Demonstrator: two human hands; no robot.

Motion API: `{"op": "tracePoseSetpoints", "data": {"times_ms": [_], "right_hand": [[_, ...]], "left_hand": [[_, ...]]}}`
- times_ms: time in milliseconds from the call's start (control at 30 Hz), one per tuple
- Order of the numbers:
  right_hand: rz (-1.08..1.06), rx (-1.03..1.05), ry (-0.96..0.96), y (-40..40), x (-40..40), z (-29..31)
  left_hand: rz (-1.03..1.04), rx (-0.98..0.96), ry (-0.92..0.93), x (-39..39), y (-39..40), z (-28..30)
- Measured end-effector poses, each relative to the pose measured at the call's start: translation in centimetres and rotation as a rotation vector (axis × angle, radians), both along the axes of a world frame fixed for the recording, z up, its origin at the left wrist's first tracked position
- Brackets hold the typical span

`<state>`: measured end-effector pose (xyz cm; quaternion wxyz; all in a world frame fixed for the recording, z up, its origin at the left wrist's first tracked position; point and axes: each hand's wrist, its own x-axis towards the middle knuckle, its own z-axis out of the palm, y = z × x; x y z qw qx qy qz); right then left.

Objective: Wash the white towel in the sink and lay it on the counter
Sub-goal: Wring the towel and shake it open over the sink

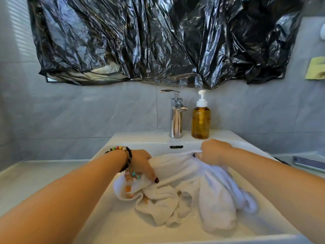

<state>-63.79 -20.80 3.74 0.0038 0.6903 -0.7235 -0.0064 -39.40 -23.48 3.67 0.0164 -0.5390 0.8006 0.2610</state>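
A white towel point(184, 187) with small orange marks lies bunched and wet-looking inside the white sink point(123, 224). My left hand point(142, 163), with bead bracelets on the wrist, grips the towel's left end over the basin. My right hand point(214, 152) grips the towel's upper right edge near the back of the basin, fingers curled round the cloth. Between the two hands the towel is stretched, and its folds hang down to the basin floor.
A chrome faucet point(175, 115) and an amber pump soap bottle point(201, 120) stand on the sink's back ledge. The counter point(26, 180) extends to the left. A phone point(309, 162) lies on the right. Black plastic point(158, 41) covers the mirror above.
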Motion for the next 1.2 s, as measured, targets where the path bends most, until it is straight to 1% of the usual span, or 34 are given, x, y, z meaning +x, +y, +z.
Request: {"op": "tracePoseSetpoints", "data": {"times_ms": [67,100,133,167,200,233,333,400,433,533,600,633,700,767,833,867,933,967,1033,1100,1133,1200], "right_hand": [[0.041,0.101,-0.027,0.2,0.2,0.2],[0.088,0.123,-0.109,0.2,0.7,0.2],[0.148,0.127,-0.241,0.3,1.6,0.1],[0.182,0.117,-0.373,0.6,2.5,0.1],[0.204,0.112,-0.449,0.8,3.5,-0.4],[0.223,0.111,-0.428,1.1,4.4,-1.3],[0.310,0.058,-0.090,1.4,5.5,-4.8],[0.324,0.052,-0.065,1.0,5.2,-5.6],[0.316,0.057,-0.073,0.5,5.0,-5.6],[0.288,0.012,-0.013,-0.8,5.1,-5.4],[0.213,-0.038,-0.013,-1.3,5.2,-5.3],[0.170,-0.065,-0.031,-1.5,5.2,-5.2],[0.151,-0.102,-0.060,-1.5,4.9,-5.0],[0.219,-0.060,-0.153,-1.5,4.3,-5.4],[0.338,0.013,-0.251,-1.0,3.8,-5.8],[0.388,0.035,-0.271,-0.7,3.7,-5.8],[0.423,0.050,-0.289,-0.6,3.7,-5.9],[0.428,0.051,-0.264,-0.6,4.0,-6.0],[0.409,0.025,-0.142,-0.9,4.7,-6.1],[0.333,-0.032,-0.045,-1.3,5.2,-5.9],[0.283,-0.056,-0.025,-1.4,5.2,-5.9],[0.191,-0.072,-0.048,-1.8,5.0,-5.9]], "left_hand": [[-0.049,-0.155,-0.020,-0.9,0.1,0.1],[-0.068,-0.231,0.020,-1.4,0.1,0.4],[-0.065,-0.280,0.073,-1.8,0.1,0.9],[-0.051,-0.298,0.118,-2.1,0.1,1.4],[-0.039,-0.310,0.127,-2.2,0.2,1.9],[-0.034,-0.326,0.082,-2.1,0.3,2.1],[-0.019,-0.386,-0.236,-1.2,0.4,0.5],[0.025,-0.338,-0.331,-0.2,-0.3,-1.0],[0.056,-0.301,-0.335,0.1,-0.7,-1.4],[0.140,-0.141,-0.308,0.6,-1.4,-1.3],[0.185,-0.034,-0.278,0.7,-1.4,-1.2],[0.211,-0.017,-0.261,0.8,-1.4,-1.2],[0.251,0.000,-0.213,1.2,-1.8,-1.2],[0.250,0.012,-0.181,1.5,-2.1,-1.4],[0.229,-0.048,-0.229,1.8,-2.5,-1.8],[0.220,-0.082,-0.233,1.9,-2.7,-1.9],[0.208,-0.121,-0.201,1.8,-2.5,-1.9],[0.203,-0.132,-0.186,1.7,-2.5,-1.9],[0.204,-0.110,-0.157,1.7,-2.6,-1.7],[0.205,-0.021,-0.121,2.1,-2.5,-1.5],[0.202,0.030,-0.111,2.3,-2.6,-1.4],[0.236,0.079,-0.107,2.5,-2.4,-1.4]]}}
